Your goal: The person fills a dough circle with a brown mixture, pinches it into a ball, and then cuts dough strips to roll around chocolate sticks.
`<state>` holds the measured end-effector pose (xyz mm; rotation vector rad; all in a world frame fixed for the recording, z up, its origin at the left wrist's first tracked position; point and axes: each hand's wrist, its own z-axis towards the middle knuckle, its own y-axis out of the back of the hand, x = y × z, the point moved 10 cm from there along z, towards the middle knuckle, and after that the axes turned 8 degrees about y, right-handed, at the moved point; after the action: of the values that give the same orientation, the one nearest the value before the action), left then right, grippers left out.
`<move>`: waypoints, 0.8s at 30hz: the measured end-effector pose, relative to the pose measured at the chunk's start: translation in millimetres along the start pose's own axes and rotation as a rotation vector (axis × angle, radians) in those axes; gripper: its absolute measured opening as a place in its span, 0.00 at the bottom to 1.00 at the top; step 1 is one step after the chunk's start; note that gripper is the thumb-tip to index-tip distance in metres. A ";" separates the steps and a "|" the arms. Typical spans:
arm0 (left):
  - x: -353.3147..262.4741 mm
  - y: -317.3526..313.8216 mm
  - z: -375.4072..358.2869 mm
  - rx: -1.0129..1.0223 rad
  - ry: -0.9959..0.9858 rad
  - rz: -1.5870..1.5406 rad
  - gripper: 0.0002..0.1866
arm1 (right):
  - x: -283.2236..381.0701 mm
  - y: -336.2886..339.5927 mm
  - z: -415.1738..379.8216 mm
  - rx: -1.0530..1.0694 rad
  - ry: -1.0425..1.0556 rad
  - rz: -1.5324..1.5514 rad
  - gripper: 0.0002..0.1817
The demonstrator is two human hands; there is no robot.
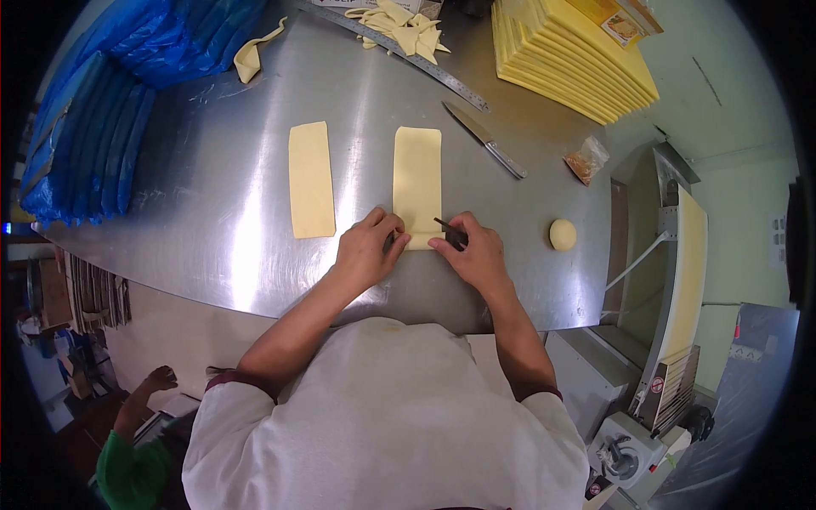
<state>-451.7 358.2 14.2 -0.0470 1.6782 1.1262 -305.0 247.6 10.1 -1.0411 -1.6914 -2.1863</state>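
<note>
A pale rectangular dough strip (417,174) lies lengthwise in front of me on the steel table, its near end folded over. My left hand (367,247) is closed at the left corner of that fold, fingers and thumb pinching the dough. Something dark shows between those fingers, too small to make out. At the right corner, my right hand (478,252) is closed around a dark chocolate stick (441,223), which pokes out past the fingers; its thumb touches the dough fold. A second dough strip (312,180) lies flat to the left, apart from both hands.
A knife (484,139) and a long metal ruler (416,59) lie beyond the strips, near dough scraps (399,27). Stacked yellow sheets (569,59), a small plastic bag (586,161) and a dough ball (562,235) are right. Blue-wrapped stacks (89,140) stand left. Another person's hand (159,378) shows lower left.
</note>
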 end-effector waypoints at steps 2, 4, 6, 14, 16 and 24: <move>3.3 -3.9 1.9 0.012 0.005 -0.033 0.10 | 6.6 7.8 1.5 -0.030 0.025 0.062 0.17; 6.8 -5.8 3.2 0.019 0.004 -0.033 0.10 | 9.7 5.6 0.9 -0.042 0.103 0.097 0.13; 6.4 -5.0 1.5 0.046 -0.005 -0.030 0.11 | 20.9 6.6 1.8 -0.041 0.195 0.109 0.11; 3.9 -1.4 -5.4 0.122 -0.011 0.009 0.18 | 54.9 -0.2 7.0 -0.025 0.438 -0.067 0.13; 6.5 -3.1 -5.2 0.121 -0.007 0.006 0.18 | 62.2 -5.0 7.3 -0.009 0.469 -0.100 0.14; 4.8 -0.9 -6.7 0.108 -0.008 0.001 0.17 | 62.3 -4.7 7.4 -0.017 0.454 -0.118 0.15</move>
<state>-458.2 355.4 9.8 0.0267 1.7288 1.0337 -350.3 272.1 46.1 -0.4062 -1.5534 -2.2849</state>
